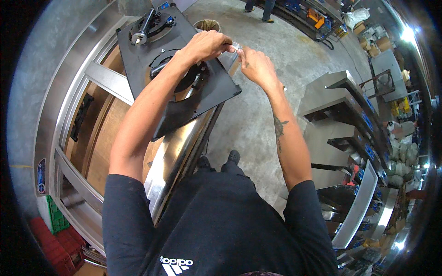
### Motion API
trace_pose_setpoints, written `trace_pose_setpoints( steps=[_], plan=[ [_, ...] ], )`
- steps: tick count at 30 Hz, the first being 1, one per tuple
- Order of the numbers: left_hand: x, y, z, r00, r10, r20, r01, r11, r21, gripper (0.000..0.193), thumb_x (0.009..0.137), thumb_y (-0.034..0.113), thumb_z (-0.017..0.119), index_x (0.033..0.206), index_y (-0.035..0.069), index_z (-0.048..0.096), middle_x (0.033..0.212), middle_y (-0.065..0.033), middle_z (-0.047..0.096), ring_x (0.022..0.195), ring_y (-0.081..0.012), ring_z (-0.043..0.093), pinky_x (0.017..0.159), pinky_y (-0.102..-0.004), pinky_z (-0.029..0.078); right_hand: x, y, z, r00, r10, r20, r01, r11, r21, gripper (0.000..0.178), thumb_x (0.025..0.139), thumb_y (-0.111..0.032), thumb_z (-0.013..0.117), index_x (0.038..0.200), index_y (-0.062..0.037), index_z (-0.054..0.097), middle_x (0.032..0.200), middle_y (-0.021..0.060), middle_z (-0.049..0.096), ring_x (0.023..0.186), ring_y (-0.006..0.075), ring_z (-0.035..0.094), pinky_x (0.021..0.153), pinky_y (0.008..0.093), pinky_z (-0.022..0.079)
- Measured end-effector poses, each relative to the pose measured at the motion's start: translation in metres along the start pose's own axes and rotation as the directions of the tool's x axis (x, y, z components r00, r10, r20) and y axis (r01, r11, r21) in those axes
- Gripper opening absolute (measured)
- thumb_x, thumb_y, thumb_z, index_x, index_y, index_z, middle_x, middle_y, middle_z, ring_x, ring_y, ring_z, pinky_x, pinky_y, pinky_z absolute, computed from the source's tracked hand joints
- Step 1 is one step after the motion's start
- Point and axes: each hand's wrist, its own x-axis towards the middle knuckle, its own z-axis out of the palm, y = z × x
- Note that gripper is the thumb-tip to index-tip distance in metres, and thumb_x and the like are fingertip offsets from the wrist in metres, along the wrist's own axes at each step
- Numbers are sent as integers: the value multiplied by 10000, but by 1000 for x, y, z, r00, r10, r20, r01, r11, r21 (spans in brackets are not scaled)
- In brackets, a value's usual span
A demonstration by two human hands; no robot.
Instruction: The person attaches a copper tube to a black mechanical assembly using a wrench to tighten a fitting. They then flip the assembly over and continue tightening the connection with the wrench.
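The bare left hand [209, 46] and right hand [258, 66] pinch a small clear shiny piece [236, 46] near the right edge of the flat black rectangular panel [209, 97]

Head-worn fisheye faces down, apparently close above the dark shirt [221, 216].

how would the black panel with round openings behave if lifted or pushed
The black panel is probably stiff, as its visible edges show no sag. It may feel unevenly weighted, with a silver tube sitting near its far end. Pressed at the right-hand corner, it might tip, since that corner seems to jut past the metal frame.
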Motion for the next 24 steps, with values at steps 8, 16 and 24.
trace_pose_setpoints(
  steps=[8, 16, 24],
  plan=[
    [-1, 14, 3, 992, -114, -47, 118, 988, 95, 204, 852, 101, 712, 1027, 135, 810, 952, -162, 786, 889, -418, 743, 761, -519, 571, -4, -6, 7, 997, 1, -71, 0, 1000, 9, 391, 1115, -329, 509, 1014, -11, 713, 922, 327, 726, 883, 511, 716, 778, 616, 531],
    [0, 1, -1, 995, -94, 15, 95, 996, -4, 226, 942, 256, 776, 1098, 93, 796, 968, -185, 785, 893, -407, 747, 800, -493, 582, -11, -7, 10, 992, -50, -113, 50, 999, 2, 395, 1123, -307, 493, 1081, 14, 719, 909, 325, 720, 881, 509, 718, 794, 612, 528],
    [-10, -11, -7, 1000, -2, 21, 6, 984, -180, 347, 986, 247, 749, 1213, -14, 717, 1082, -235, 765, 990, -401, 748, 855, -474, 580, -14, 27, -25, 957, -94, 275, -12, 932, 362, 424, 1153, -399, 497, 1151, -15, 678, 720, 22, 567, 598, 119, 544, 576, 346, 468]
  ],
)
